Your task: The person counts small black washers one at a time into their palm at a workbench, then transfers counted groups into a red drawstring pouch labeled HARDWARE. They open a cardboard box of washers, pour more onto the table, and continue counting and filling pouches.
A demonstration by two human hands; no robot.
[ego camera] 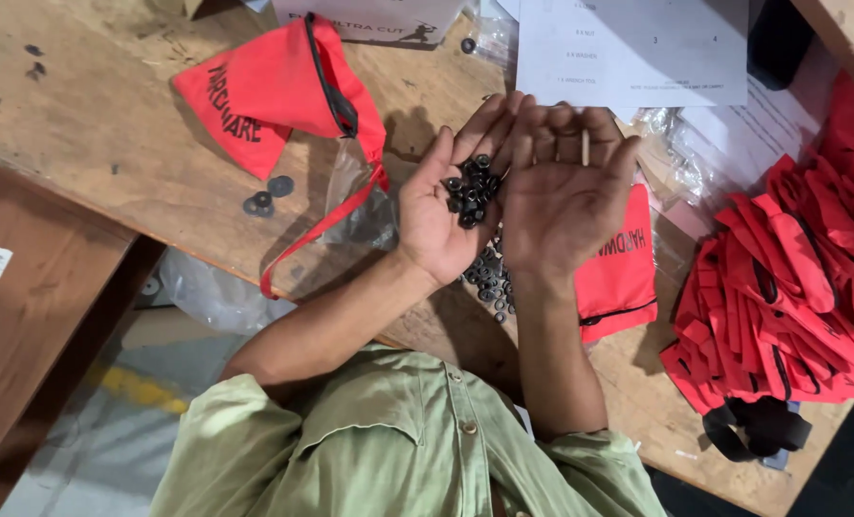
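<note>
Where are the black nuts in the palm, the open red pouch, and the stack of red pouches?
Black nuts [472,188], head view, middle of the heap in the left hand [443,213].
Open red pouch [274,81], head view, its upper cloth face.
Stack of red pouches [781,287], head view, centre of the pile.

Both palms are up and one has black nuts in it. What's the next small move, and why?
Probably cup the left hand a little tighter. Its black nuts are heaped at the palm's edge beside the open, empty right hand, and loose nuts lie on the table below.
</note>
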